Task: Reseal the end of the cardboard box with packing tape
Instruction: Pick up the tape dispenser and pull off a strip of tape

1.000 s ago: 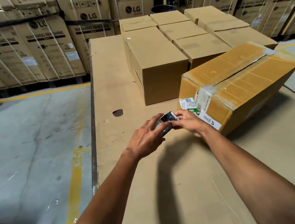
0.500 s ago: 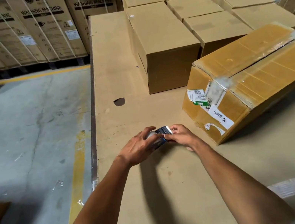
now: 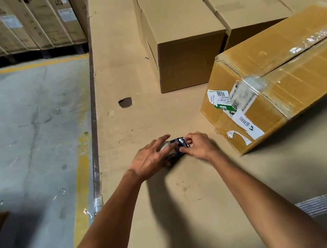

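A worn cardboard box [image 3: 292, 72] with old clear tape and torn labels lies tilted on the cardboard-covered table [image 3: 123, 44], to the right of my hands. My left hand [image 3: 153, 158] is wrapped over a tape dispenser [image 3: 179, 142] with a dark blue body and a metal toothed blade. My right hand [image 3: 199, 144] pinches at the blade end of the dispenser with its fingertips. Both hands sit low over the table, a short way left of the box's labelled end. The tape roll is mostly hidden under my left hand.
Several plain cardboard boxes [image 3: 182, 34] stand in rows at the back of the table. A small hole [image 3: 125, 102] marks the surface. The table's left edge [image 3: 95, 148] drops to a concrete floor with yellow lines. Stacked large cartons [image 3: 12, 25] line the far wall.
My hands with the dispenser have drawn back from the box's end, toward me and slightly left. The view has tilted downward.
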`<move>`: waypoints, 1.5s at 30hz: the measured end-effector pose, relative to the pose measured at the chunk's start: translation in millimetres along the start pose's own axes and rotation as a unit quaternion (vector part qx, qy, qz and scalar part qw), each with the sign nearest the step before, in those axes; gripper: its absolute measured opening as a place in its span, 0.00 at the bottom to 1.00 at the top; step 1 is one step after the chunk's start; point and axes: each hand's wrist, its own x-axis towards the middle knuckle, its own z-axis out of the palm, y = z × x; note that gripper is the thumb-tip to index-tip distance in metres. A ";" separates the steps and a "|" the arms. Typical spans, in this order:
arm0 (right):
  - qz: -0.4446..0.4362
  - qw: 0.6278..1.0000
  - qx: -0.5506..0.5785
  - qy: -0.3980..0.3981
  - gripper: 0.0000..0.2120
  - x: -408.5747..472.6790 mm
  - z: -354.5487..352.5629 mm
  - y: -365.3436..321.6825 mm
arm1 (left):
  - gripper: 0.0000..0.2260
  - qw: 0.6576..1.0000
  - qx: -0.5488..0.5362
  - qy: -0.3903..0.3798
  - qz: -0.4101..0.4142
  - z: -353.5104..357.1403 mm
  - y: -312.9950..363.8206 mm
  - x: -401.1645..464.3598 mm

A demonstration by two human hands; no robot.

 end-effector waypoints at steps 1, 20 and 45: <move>-0.005 1.000 0.007 -0.005 0.24 -2.8 -1.9 -1.3 | 0.36 1.000 0.009 0.004 0.001 0.6 0.5 -0.1; 0.087 0.992 0.067 0.054 0.05 -29.9 3.9 -12.9 | 0.44 0.987 0.131 -0.005 -0.091 12.4 37.7 -34.4; 0.087 0.990 0.113 0.014 0.10 14.3 15.8 -33.4 | 0.42 0.982 0.124 0.039 -0.136 2.0 2.6 -28.1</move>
